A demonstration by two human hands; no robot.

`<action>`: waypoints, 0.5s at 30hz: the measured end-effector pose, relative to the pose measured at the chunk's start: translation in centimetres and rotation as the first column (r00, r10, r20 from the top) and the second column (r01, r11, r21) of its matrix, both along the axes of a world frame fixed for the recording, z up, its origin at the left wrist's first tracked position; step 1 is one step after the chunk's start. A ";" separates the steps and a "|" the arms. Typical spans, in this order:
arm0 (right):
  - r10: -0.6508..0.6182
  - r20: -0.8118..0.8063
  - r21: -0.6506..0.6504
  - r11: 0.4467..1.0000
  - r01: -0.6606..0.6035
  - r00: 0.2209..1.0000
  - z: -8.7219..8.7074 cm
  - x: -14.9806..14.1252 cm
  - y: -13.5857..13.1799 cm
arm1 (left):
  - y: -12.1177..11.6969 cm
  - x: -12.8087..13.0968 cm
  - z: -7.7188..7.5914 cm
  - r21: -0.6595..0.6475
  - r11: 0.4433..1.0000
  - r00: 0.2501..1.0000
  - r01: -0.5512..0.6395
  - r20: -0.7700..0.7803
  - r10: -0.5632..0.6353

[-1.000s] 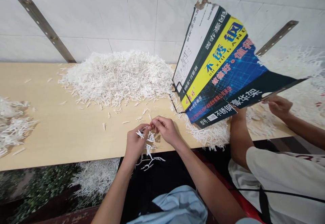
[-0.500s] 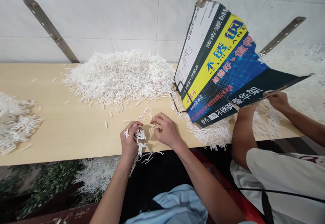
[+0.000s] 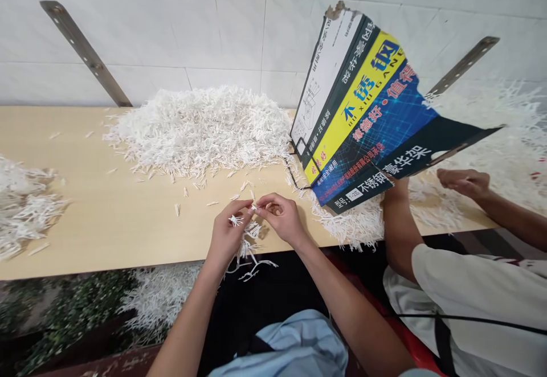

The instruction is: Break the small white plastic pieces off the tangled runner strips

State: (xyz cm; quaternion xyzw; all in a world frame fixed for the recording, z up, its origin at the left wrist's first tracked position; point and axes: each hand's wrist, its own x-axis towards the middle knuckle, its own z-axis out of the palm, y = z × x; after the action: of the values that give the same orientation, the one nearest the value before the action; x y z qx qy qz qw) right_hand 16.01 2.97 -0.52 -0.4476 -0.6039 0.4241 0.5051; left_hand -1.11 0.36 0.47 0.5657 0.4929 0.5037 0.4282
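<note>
Left hand [image 3: 225, 236] grips a white sprig [image 3: 249, 250] hanging toward six o'clock — right hand [image 3: 280, 217] pinches its top, at three o'clock.

Pale wood surface [image 3: 106, 223] running along a white tiled wall. On it: a big heap of white sticks [image 3: 200, 129] at the middle back, a smaller heap [image 3: 23, 206] at the left edge, loose sticks [image 3: 205, 189] scattered in front, another heap [image 3: 504, 138] at the right, and a printed cardboard box [image 3: 367, 115] standing tilted between.

Bright, even light; edges warped.
</note>
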 end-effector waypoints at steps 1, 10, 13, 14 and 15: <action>-0.001 -0.002 0.002 1.000 0.001 1.000 0.0 0.0 0.0 | 0.0 0.1 0.1 0.031 0.999 1.000 0.028 -0.010 -0.028; 0.020 0.127 0.163 0.986 -0.041 0.992 1.3 -0.1 -0.7 | -0.3 0.1 -0.2 0.065 0.997 0.999 -0.034 -0.027 0.036; 0.020 0.128 0.202 0.978 -0.046 0.992 1.7 -0.1 -0.9 | -0.3 0.0 -0.2 0.025 0.999 0.998 -0.036 -0.059 0.037; 0.020 0.143 0.212 0.976 -0.050 0.990 1.6 -0.2 -0.9 | -0.3 0.0 -0.2 0.023 1.000 0.997 -0.020 -0.075 0.022; 0.024 0.166 0.215 0.975 -0.060 0.986 1.5 -0.2 -0.8 | -0.3 0.0 -0.2 0.025 1.000 0.996 -0.003 -0.093 0.005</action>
State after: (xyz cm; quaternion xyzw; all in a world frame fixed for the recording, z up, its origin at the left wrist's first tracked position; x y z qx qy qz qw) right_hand 15.77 2.14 0.97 -0.4093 -0.6956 0.3273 0.4914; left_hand -1.12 0.03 0.28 0.5929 0.5071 0.4837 0.3968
